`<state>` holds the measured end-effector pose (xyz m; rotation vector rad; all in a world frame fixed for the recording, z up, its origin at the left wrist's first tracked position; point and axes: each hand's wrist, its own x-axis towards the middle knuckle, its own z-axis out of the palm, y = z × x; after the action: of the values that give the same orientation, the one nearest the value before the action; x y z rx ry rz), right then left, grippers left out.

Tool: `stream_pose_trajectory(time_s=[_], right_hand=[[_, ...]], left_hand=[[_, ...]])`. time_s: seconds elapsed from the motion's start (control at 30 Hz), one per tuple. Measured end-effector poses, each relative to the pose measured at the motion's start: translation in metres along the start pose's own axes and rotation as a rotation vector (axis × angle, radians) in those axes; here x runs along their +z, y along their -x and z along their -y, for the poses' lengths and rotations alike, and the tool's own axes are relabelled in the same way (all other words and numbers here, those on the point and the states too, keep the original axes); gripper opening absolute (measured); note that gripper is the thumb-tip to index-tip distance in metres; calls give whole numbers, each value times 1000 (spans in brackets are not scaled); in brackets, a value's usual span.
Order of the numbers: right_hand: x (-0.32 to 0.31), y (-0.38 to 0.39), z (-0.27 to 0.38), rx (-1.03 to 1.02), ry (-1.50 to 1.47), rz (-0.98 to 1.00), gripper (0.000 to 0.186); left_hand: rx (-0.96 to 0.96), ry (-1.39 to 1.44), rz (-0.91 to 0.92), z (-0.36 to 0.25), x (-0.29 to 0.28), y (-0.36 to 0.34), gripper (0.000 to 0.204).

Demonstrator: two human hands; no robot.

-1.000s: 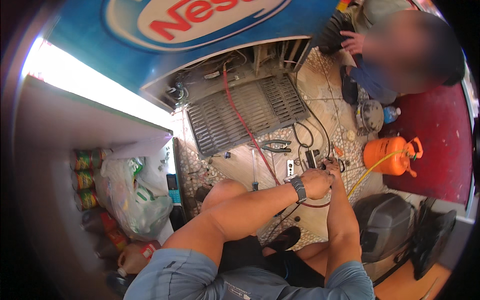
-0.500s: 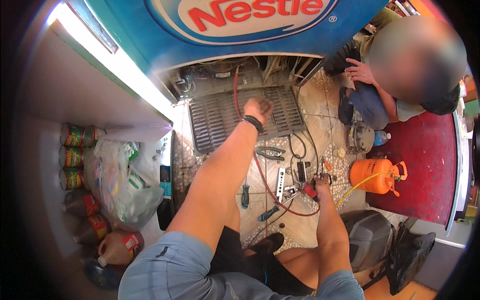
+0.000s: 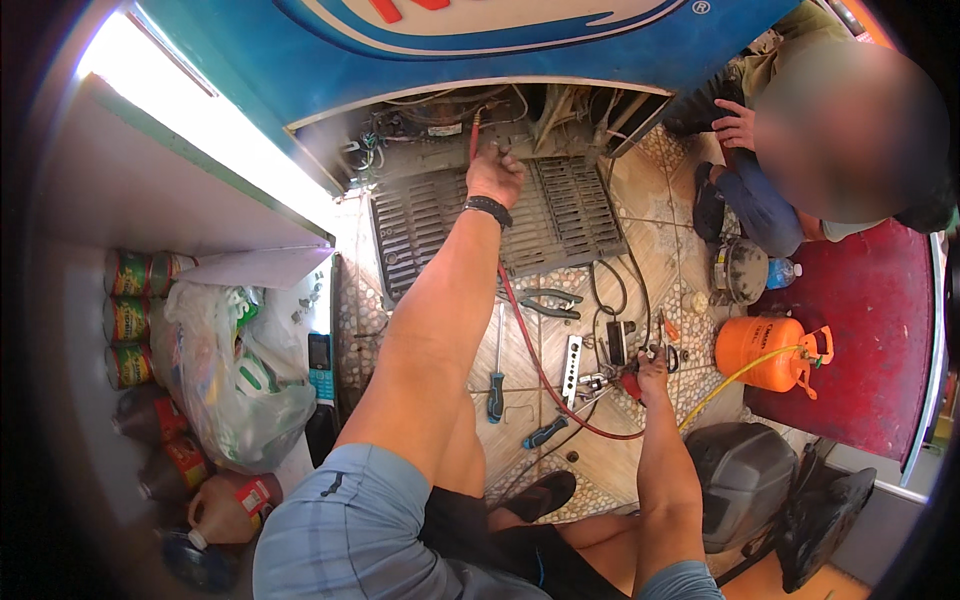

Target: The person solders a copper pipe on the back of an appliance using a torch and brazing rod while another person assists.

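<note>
The blue freezer cabinet [image 3: 480, 50] stands open at its base, the grey grille [image 3: 560, 215] lying before it. My left hand [image 3: 493, 175] grips the red hose [image 3: 520, 320] at the fitting up there; my right hand [image 3: 653, 365] clasps the gauge set [image 3: 612, 378] on the floor.

One view only: head camera, worn, looking steeply down at a tiled floor [image 3: 560, 470] from above. Fisheye lens; straight edges bow toward the rim, corners black. Faces forward and down toward the open base of a blue freezer cabinet [image 3: 420, 60] at the far edge. The wearer's forearms enter from the near edge: left hand [image 3: 493, 176] reaches far, right hand [image 3: 653, 364] sits mid-distance to the right. Thighs fill the near centre, close to the lens. A second person [image 3: 790, 190] is at far right. No second view to compare overlap.
</note>
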<state>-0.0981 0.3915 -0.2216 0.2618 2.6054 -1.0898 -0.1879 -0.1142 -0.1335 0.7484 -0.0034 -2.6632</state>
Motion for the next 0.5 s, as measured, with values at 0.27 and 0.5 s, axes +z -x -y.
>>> stream_pose_trajectory(time_s=[0.27, 0.5], right_hand=[[26, 7, 19, -24, -11, 22, 30], [7, -45, -71, -202, 65, -89, 34]], left_hand=[[85, -724, -164, 6, 8, 27, 11], [31, -1659, 718, 176, 30, 240, 38]])
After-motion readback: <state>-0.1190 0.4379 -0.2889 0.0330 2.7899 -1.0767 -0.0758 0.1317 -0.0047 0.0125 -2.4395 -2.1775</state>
